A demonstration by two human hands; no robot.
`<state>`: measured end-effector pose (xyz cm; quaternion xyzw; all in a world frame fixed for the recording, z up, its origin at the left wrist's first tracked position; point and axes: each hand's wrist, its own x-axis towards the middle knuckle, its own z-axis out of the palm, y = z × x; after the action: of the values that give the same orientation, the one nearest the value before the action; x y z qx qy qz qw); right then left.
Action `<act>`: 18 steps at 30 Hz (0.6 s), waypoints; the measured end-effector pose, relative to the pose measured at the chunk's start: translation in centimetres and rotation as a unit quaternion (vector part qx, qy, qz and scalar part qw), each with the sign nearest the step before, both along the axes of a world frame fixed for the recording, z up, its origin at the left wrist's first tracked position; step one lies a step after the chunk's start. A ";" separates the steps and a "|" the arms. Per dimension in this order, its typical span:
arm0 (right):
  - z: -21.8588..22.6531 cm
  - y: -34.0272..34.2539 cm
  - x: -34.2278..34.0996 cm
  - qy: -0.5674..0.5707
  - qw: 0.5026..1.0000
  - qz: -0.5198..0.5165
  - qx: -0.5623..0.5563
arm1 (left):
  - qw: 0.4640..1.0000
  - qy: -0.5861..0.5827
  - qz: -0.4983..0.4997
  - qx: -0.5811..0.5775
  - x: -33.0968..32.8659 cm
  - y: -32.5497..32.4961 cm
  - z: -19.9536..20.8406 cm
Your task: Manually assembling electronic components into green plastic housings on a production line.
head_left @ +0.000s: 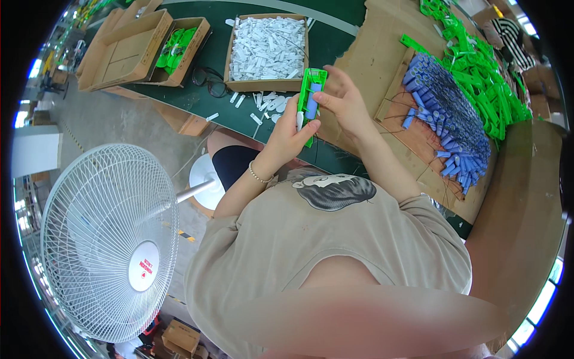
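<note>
A long green plastic housing (307, 81) is held above the near edge of the table. My left hand (287, 133) is closed round its lower part, with the thumb across the front. A blue cylindrical cell (312, 105) lies lengthwise in the housing. My right hand (345, 103) is closed at the upper right side, its thumb against the cell and its fingers partly behind the housing. Beside my left fingers shows a small white oval piece (300, 121); whether it is attached to the housing I cannot tell. Thin dark wires show near the housing.
Ahead is a cardboard box (266, 85) of white plastic pieces; several loose ones (275, 103) lie before it. Cardboard trays (128, 54) stand left. Right are piled blue cells (445, 110) and green housings (487, 84). A white fan (110, 239) stands at my left.
</note>
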<state>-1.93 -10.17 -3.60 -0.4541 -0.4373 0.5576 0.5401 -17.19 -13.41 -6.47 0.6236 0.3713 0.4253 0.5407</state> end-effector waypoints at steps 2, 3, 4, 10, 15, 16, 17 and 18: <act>-0.2 0.4 -0.5 0.063 0.993 0.091 -0.045 | 0.997 -0.036 0.016 -0.061 -0.8 -0.2 -0.5; 0.2 0.3 -1.2 0.038 0.990 0.122 -0.062 | 0.990 -0.071 0.026 -0.123 -1.1 -0.3 -0.6; 0.5 0.3 -1.6 0.012 0.985 0.153 -0.080 | 0.984 -0.114 0.041 -0.131 -1.4 -0.6 -0.5; 0.6 9.1 -2.8 -0.332 0.917 0.176 0.131 | 0.965 -0.181 0.116 -0.150 -4.5 -2.0 -2.1; -2.4 15.4 -4.3 -0.630 0.681 0.181 0.328 | 0.949 -0.217 0.144 -0.176 -5.4 -2.7 -1.4; -2.6 15.9 -4.6 -0.676 0.622 0.222 0.327 | 0.949 -0.217 0.147 -0.174 -5.6 -2.7 -1.5; -2.7 16.4 -4.6 -0.675 0.622 0.222 0.329 | 0.953 -0.208 0.145 -0.165 -5.8 -2.7 -1.7; -2.4 16.6 -4.8 -0.674 0.618 0.244 0.324 | 0.956 -0.200 0.143 -0.158 -5.9 -2.9 -1.9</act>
<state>-6.72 6.40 -6.03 -0.3746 -0.9254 0.0284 0.0504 -23.09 -16.31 -8.38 0.3726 0.4037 0.5500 0.6290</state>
